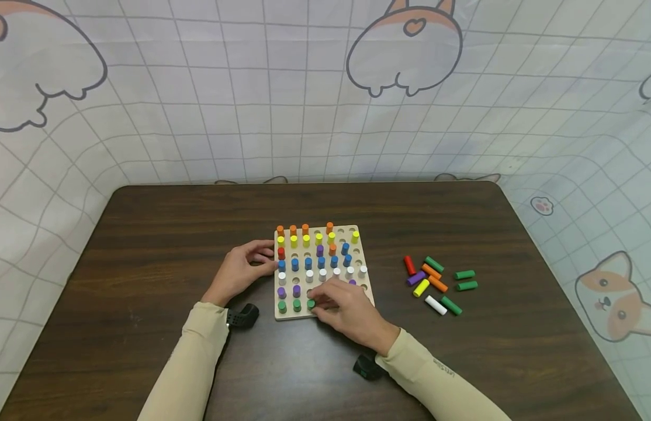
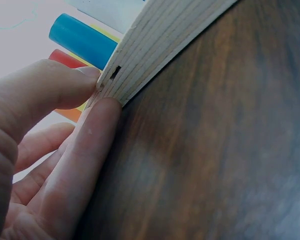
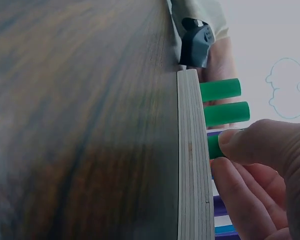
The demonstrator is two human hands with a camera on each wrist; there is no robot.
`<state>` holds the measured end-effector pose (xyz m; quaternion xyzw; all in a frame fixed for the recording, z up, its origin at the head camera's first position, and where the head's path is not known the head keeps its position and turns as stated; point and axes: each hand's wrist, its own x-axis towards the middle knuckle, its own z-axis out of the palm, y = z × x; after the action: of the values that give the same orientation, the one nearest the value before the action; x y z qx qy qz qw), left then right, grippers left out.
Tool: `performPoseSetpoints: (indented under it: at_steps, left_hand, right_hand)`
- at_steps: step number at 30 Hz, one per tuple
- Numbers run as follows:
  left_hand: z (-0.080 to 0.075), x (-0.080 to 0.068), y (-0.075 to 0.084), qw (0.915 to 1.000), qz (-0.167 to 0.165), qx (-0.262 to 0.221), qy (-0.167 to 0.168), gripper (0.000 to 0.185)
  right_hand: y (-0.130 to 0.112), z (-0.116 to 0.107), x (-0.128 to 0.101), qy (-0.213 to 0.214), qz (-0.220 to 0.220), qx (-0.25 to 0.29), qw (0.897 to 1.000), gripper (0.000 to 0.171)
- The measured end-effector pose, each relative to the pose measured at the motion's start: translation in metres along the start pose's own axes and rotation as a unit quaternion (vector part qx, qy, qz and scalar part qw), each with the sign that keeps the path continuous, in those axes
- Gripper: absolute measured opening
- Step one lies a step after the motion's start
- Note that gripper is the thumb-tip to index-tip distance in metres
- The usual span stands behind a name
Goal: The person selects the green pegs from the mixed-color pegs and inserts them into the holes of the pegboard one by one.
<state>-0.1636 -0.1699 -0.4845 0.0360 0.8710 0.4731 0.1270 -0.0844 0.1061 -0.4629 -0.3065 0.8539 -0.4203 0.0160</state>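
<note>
A square wooden pegboard (image 1: 366,292) lies on the table, its rows filled with coloured pegs and some bare holes. My left hand (image 1: 243,270) holds its left edge; in the left wrist view the thumb (image 2: 75,82) and a finger meet the board's layered side (image 2: 140,55), close to a blue peg (image 2: 82,40). At the front row, my right hand (image 1: 349,310) pinches a green peg (image 3: 215,147) between thumb and finger. This peg stands at the board's surface, beside two upright green pegs (image 3: 227,114). The fingers partly cover the holes behind it.
Right of the board lies a loose group of pegs: a red one (image 1: 409,265), a purple one (image 1: 416,279), a yellow one (image 1: 421,287), a white one (image 1: 435,305), two orange and several green (image 1: 467,286). Black wrist devices (image 1: 367,367) sit under both cuffs. A patterned cloth backs the table.
</note>
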Motion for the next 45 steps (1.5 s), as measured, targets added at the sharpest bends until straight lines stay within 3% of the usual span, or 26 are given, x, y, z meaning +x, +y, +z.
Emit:
performPoseSetpoints:
  at_steps: [12, 21, 31, 45]
  left_hand:
    - [0.000, 0.000, 0.001, 1.0000, 0.001, -0.005, 0.000, 0.059]
    - [0.001, 0.000, 0.001, 1.0000, 0.004, -0.004, 0.001, 0.058]
    - [0.002, -0.002, 0.001, 1.0000, -0.001, 0.005, 0.004, 0.059]
    - [0.002, -0.002, -0.002, 1.0000, 0.000, 0.007, 0.007, 0.059]
  right_hand:
    - [-0.007, -0.009, -0.001, -0.042, 0.014, -0.032, 0.999, 0.031]
    - [-0.010, -0.019, -0.003, -0.049, -0.008, -0.054, 0.997, 0.031]
    - [-0.007, -0.039, -0.009, -0.003, -0.056, -0.052, 0.997, 0.026]
    - [0.008, -0.080, -0.015, 0.084, 0.003, -0.064, 0.994, 0.029]
